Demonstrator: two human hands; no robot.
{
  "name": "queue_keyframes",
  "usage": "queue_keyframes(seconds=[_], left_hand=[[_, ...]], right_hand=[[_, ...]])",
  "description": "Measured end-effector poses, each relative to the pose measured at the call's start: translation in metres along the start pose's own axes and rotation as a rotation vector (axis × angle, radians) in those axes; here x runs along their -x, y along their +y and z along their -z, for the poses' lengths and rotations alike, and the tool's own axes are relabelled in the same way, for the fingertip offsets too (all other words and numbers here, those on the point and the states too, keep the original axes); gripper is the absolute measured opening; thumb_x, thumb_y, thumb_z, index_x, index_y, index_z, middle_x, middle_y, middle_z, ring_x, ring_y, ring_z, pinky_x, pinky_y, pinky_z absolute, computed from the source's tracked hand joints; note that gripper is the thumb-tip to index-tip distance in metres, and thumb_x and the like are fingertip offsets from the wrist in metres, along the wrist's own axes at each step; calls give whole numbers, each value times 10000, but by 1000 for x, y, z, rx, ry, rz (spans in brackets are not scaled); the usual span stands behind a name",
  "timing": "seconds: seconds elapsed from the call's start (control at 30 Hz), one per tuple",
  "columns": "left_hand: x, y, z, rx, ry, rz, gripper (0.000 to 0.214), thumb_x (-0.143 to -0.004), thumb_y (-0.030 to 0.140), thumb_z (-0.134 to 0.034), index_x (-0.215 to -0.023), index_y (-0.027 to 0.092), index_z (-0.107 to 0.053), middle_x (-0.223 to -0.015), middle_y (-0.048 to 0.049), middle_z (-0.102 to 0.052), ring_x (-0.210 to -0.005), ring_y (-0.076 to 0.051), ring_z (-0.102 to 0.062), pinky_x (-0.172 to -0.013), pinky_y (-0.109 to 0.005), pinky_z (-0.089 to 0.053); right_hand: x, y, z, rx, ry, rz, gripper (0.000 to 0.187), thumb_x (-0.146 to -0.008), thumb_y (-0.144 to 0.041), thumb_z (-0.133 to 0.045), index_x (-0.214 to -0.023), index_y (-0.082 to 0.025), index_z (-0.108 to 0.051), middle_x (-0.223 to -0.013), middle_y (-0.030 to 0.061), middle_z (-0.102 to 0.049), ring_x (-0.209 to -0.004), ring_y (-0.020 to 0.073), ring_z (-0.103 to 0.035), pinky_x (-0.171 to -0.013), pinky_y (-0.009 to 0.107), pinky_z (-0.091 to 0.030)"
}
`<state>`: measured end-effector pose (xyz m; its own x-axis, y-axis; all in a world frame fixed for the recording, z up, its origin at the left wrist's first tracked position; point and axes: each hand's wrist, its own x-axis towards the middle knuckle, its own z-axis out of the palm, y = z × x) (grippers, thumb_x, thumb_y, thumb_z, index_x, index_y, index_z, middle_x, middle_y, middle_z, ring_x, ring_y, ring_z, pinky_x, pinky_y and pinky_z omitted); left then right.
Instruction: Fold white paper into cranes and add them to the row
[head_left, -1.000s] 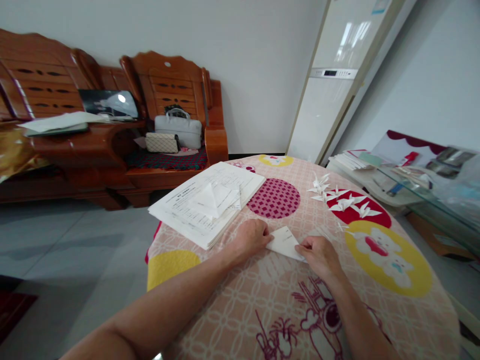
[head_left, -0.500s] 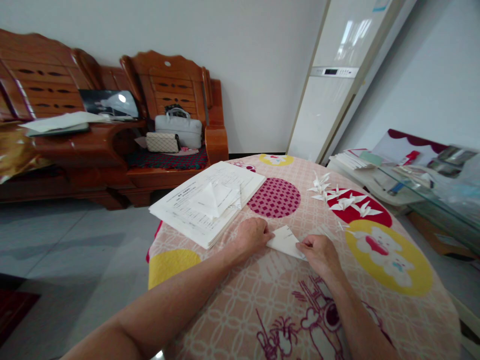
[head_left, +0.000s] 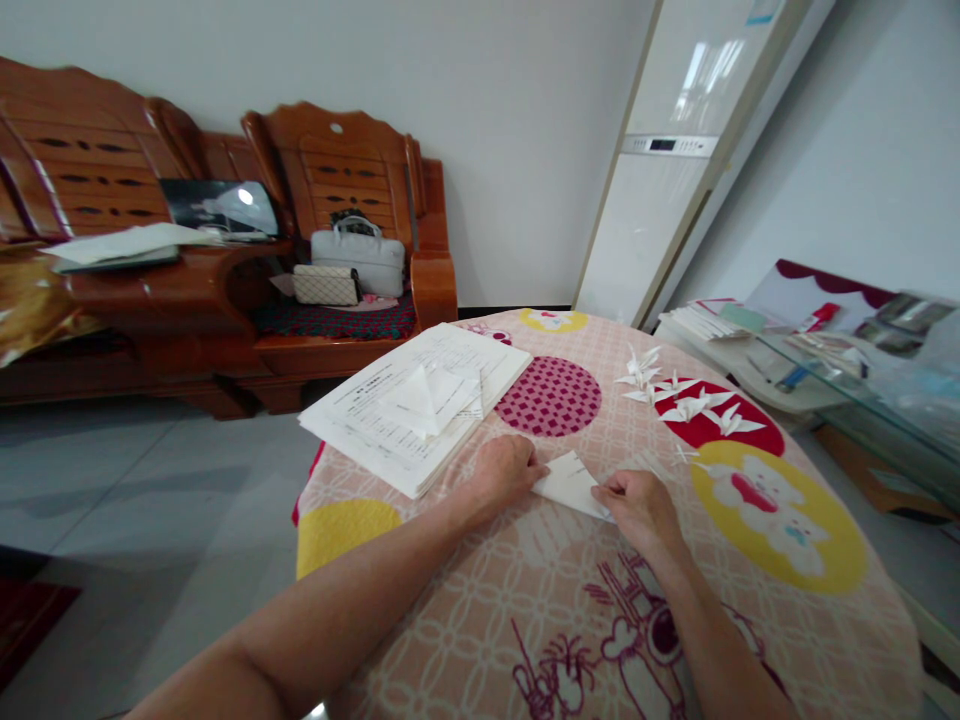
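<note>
A small folded white paper (head_left: 568, 479) lies on the patterned tablecloth (head_left: 570, 610) of a round table. My left hand (head_left: 504, 470) has its fingers curled and presses on the paper's left corner. My right hand (head_left: 636, 507) pinches the paper's right corner with closed fingers. Both hands rest on the cloth. Several finished white paper cranes (head_left: 686, 403) stand in a cluster beyond my right hand.
A stack of printed sheets (head_left: 409, 408) with a folded paper on top sits at the table's left edge. Wooden chairs with bags (head_left: 349, 262) stand behind on the left. A tall white air conditioner (head_left: 667, 160) and a glass shelf with papers (head_left: 810, 360) are on the right.
</note>
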<state>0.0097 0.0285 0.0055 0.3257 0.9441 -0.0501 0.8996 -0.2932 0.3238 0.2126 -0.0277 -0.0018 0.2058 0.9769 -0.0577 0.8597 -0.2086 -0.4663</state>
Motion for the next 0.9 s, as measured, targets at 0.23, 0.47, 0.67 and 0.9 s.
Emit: queue_keyframes(seconds=[0.23,0.47,0.67,0.9], left_hand=[[1,2,3,9,-27,27,274,-821,420,-589,-845,187,-730,-834,-75,-717,-796,-200,-652,-688,-269,-452],[0,0,0,8,-23,9,284,-829,429,-587,-852,181,-724,-853,-87,-716,-819,-219,-655,-712,-291,-462],[3,3,-1,-44,-23,-9,282,-863,397,-544,-871,159,-695,-868,-105,-703,-825,-231,-649,-736,-314,-472],[-1,2,-5,126,113,-364,264,-787,125,-585,-1044,167,-631,-1077,-85,-643,-1039,-209,-576,-900,-313,-457]], right_hand=[[0,-1,1,11,1,-4,231,-777,-325,-604,-598,-189,-657,-589,21,-641,-579,155,-559,-541,260,-308],[1,-2,1,19,1,0,240,-782,-332,-615,-596,-190,-668,-583,26,-655,-563,153,-559,-529,255,-310],[0,-3,1,23,-9,-12,223,-777,-324,-616,-609,-187,-672,-595,30,-656,-578,154,-563,-534,256,-304],[-1,-3,0,41,-1,-5,229,-774,-316,-608,-593,-186,-661,-577,26,-637,-571,154,-552,-538,260,-301]])
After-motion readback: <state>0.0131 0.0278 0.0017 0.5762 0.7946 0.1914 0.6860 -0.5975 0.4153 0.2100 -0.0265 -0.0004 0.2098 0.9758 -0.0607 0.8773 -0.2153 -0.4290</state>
